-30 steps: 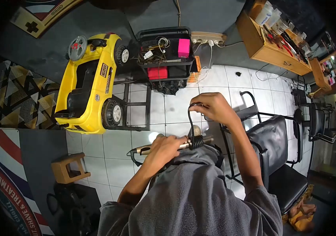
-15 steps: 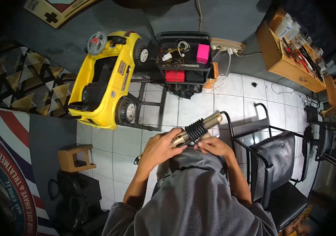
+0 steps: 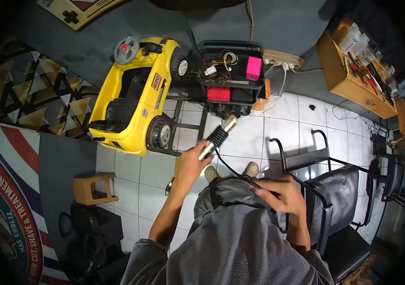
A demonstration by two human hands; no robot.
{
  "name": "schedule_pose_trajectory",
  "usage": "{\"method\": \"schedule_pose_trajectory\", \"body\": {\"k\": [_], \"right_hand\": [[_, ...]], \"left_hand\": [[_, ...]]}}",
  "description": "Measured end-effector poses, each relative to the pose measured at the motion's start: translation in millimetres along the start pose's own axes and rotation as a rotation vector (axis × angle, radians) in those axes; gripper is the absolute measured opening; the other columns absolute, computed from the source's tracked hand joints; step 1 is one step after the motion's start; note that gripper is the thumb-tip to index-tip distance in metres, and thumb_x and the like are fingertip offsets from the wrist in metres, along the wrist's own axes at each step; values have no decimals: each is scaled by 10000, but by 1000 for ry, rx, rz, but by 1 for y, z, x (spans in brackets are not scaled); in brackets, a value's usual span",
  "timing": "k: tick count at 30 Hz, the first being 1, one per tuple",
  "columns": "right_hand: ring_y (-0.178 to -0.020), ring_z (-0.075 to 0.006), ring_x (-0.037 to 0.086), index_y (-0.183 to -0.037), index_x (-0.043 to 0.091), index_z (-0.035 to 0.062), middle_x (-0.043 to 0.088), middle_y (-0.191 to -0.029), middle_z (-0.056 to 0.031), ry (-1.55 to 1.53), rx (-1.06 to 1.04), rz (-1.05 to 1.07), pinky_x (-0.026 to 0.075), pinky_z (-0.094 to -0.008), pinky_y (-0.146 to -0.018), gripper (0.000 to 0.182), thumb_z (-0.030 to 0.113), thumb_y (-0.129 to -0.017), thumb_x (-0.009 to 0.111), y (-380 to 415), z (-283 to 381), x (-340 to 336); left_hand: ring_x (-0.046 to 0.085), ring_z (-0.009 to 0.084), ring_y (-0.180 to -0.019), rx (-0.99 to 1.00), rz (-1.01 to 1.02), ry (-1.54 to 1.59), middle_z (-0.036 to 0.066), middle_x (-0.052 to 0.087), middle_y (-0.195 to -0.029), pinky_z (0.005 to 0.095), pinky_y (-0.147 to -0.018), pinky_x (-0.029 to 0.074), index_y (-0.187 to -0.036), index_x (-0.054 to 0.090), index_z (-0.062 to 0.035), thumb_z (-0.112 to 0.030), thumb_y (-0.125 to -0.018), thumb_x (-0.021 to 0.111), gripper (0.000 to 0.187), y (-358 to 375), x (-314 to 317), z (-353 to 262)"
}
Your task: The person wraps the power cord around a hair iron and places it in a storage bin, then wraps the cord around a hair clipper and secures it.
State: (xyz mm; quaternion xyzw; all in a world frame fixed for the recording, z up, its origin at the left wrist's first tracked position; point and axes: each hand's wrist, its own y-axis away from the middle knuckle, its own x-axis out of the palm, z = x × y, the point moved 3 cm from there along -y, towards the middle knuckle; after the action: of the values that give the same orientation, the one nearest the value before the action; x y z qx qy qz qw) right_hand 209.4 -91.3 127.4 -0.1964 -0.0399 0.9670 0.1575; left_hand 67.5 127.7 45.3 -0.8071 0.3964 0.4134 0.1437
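1. Two large things frame the scene: the yellow toy car [image 3: 133,97] lies on its side on the tiled floor [image 3: 245,137], ahead and to the left of the person, and the black chair [image 3: 340,204] stands close on the right side, just beside the right forearm.
2. Between them, ahead of the person, stands the black cart [image 3: 231,78] with wires, a pink box and a red box inside — it touches neither hand.
3. The gold tool [image 3: 216,137] is held up in the air in front of the body, above the floor. Its long axis goes diagonally: the free end points up and to the right, toward the cart, and the lower end goes down into the left hand. A black coil of wound cable sits around its middle.
4. The left hand [image 3: 190,164] is closed around the lower part of the tool, so this hand is the nearer one to it.
5. The black cable [image 3: 235,170] runs from the coil down and to the right, to the right hand.
6. The right hand [image 3: 281,194] is low, near the lap over the grey clothing — its fingers are curled on the cable, well apart from the tool body.
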Motion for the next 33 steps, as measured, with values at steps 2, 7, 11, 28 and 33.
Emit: {"method": "schedule_pose_trajectory", "body": {"k": [2,7,11,28,33], "right_hand": [[-511,-231,624,-971,690,-54,663,-695,-168,114,39,-30,474,-292,-503,192,88,-844,666,-15,17,-11],[-596,-254,647,-922,699,-13,688,-795,-153,312,-40,-201,499,-321,-574,161,128,-851,675,-51,6,-31],[-568,-209,602,-933,693,-17,660,-727,-139,276,88,-198,473,-310,-552,212,184,-866,675,-76,-42,-42],[-726,-160,618,-913,722,75,666,-766,-82,-158,176,148,477,-326,-708,229,269,-923,601,3,-132,74],[-662,-311,627,-1012,686,49,636,-759,-156,18,124,142,481,-361,-619,316,339,-917,602,-4,-88,72]], "left_hand": [[653,375,-724,33,113,-72,161,668,-764,457,-616,508,-1132,586,-136,-256,-772,743,410,9,13,-12],[648,335,-783,345,465,-138,136,652,-845,433,-672,497,-1202,582,-150,-249,-791,713,442,29,29,-45],[652,287,-718,586,509,-261,64,617,-848,410,-645,511,-1262,518,-179,-259,-777,716,530,39,25,-63],[674,316,-641,467,144,-22,134,672,-748,380,-552,518,-1201,526,-102,-247,-743,787,546,34,-26,-69],[677,365,-739,216,1,18,193,675,-845,395,-594,526,-1211,508,-50,-234,-758,786,563,27,-27,-50]]}}
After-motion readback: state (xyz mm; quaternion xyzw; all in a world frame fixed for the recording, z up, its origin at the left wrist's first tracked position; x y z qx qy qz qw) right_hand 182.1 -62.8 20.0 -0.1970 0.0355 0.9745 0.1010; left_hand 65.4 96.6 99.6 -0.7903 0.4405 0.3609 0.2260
